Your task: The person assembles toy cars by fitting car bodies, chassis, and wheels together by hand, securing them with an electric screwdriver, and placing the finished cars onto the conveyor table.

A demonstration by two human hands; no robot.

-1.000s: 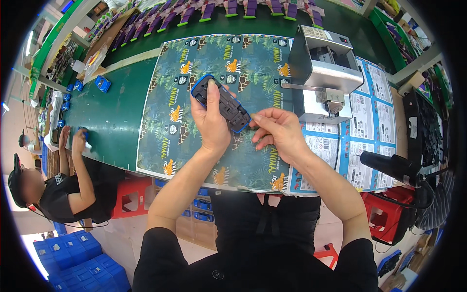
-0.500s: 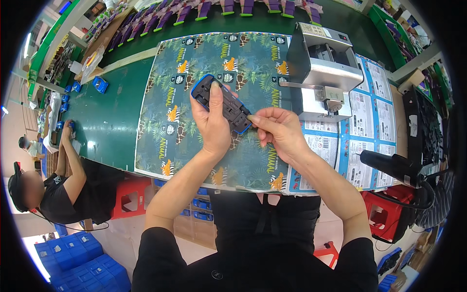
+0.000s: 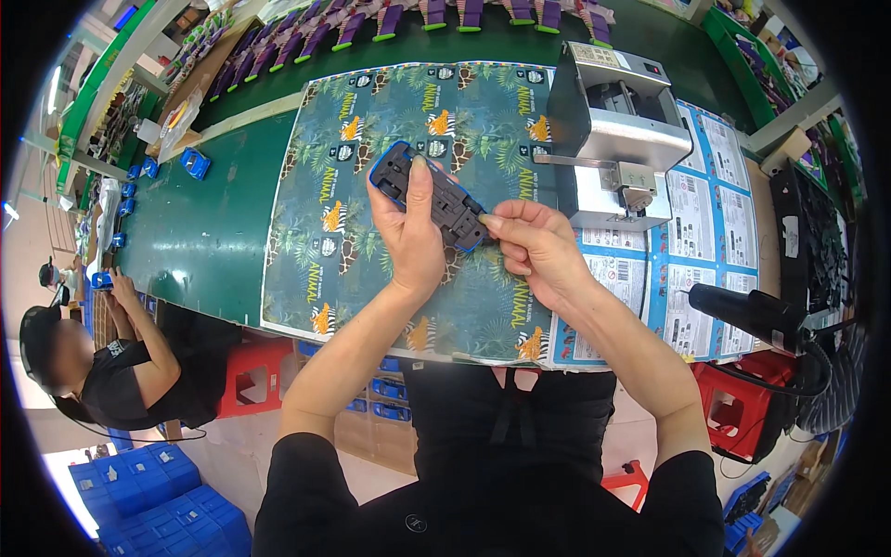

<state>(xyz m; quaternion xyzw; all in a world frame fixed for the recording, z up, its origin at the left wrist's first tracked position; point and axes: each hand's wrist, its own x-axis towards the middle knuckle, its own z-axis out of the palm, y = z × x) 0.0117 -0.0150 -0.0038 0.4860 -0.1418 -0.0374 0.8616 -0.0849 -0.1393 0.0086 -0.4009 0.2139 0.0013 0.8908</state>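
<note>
A toy car (image 3: 455, 206) with a black underside and blue body edges is held tilted, its underside facing up, above the printed sheets. My left hand (image 3: 411, 232) is closed around it, the thumb lying across the underside. At the car's lower right end, my right hand (image 3: 538, 243) has thumb and forefinger pinched together, touching the corner. Whatever small thing those fingertips may hold is hidden. Both hands are over a jungle-patterned printed sheet (image 3: 371, 121) spread on the green table (image 3: 200, 232).
A metal machine (image 3: 608, 139) with a lever stands right of my hands. Beyond it lies a black handheld tool (image 3: 742, 314). Purple and green toy parts (image 3: 390, 20) line the far side. At left, a co-worker (image 3: 121, 362) handles a blue toy car; more blue cars (image 3: 195, 163) sit nearby.
My hands and the toy car have shifted very slightly, the grip staying the same. The co-worker at left has drawn a blue car closer and leaned.
</note>
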